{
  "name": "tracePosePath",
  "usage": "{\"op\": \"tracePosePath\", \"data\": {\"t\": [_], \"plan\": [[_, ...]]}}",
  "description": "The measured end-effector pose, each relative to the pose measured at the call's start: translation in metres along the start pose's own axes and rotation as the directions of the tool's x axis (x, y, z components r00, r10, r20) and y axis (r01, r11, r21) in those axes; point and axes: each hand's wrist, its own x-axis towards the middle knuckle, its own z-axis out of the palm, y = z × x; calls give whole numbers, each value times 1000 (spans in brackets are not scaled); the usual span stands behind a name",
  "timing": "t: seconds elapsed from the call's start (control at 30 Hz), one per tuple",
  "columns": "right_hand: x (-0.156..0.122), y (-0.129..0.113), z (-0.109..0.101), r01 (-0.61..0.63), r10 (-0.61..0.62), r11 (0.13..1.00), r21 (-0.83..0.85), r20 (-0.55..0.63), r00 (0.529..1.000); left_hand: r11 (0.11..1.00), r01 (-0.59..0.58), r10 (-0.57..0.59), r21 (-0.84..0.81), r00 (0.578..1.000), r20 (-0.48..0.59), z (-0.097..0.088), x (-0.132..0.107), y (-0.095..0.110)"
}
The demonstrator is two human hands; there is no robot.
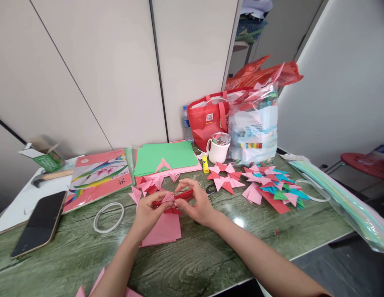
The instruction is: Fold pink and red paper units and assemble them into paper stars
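Close together over the table, both hands pinch a folded red and pink paper piece [167, 198]. My left hand [148, 211] grips its left end between thumb and fingers. On the other side, my right hand [196, 206] holds the right end, fingers bent over it. The fingers hide part of the folds. Beneath lies a pink paper sheet [163, 231], with more folded red paper partly covered by the hands. Loose folded pink and red pieces [145, 185] lie just behind. A red and pink paper star [224, 176] rests to the right.
Behind are a green paper stack [167, 156], a yellow glue stick [205, 164], a white mug [218, 150] and a red bag [207, 119]. A phone [40, 222], a white ring [109, 218] and a hammer [52, 176] lie left. Colourful folded pieces [272, 183] lie right.
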Motion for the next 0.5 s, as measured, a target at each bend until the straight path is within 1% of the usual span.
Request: {"op": "tracePosePath", "data": {"t": [0.07, 0.13, 0.2, 0.27, 0.3, 0.37, 0.43, 0.5], "plan": [[0, -1, -1, 19, -19, 1000, -1, -48, 999, 1000, -14, 15, 8, 1000, -26, -1, 0, 0], [2, -3, -2, 47, -52, 997, -59, -92, 994, 1000, -7, 7, -5, 1000, -30, -3, 0, 1], [4, -5, -4, 71, -86, 988, -137, -114, 990, 999, 20, -20, -37, 1000, -3, -4, 0, 2], [6, -7, -6, 64, -88, 983, -173, -134, 987, 995, 67, -65, -70, 997, 35, -5, 0, 3], [7, -8, -6, 43, -69, 985, -165, -150, 986, 992, 92, -88, -82, 995, 49, -5, 0, 3], [9, -8, -6, -30, 12, 994, -106, -169, 986, 987, 132, -127, -88, 990, 65, -4, -1, 2], [9, -9, -5, -125, 122, 992, -6, -153, 981, 987, 144, -138, -78, 988, 69, -4, -1, 1], [9, -9, -3, -206, 218, 973, 105, -122, 968, 990, 129, -127, -54, 991, 41, -4, -1, -1]]}}
